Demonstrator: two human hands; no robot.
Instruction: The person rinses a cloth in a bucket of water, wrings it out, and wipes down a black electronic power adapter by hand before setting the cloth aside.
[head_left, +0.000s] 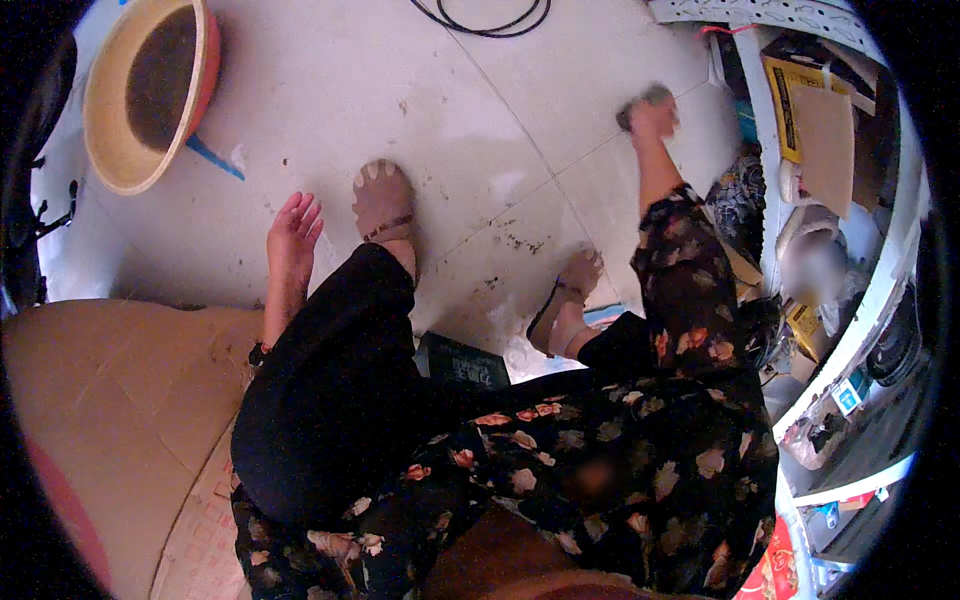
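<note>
My left hand (295, 225) hangs beside my left knee, empty, its fingers a little apart, over the pale tiled floor (517, 142). Nearest to it is my left foot in a brown sandal (383, 196). My right arm reaches forward over the floor. In my right hand (654, 118) is a small dark object (658, 94); blur hides what it is. Scattered dark crumbs of dirt (517, 238) lie on the tiles between my feet. My right foot wears a strapped sandal (551, 307).
A yellow-and-orange plastic tub (105, 150), dark inside, stands front left, a blue strip (216, 157) beside it. Black cable (487, 31) lies coiled ahead. A white metal shelf rack (757, 112) with cardboard boxes (821, 142) lines my right. Brown cardboard (112, 375) is at my left.
</note>
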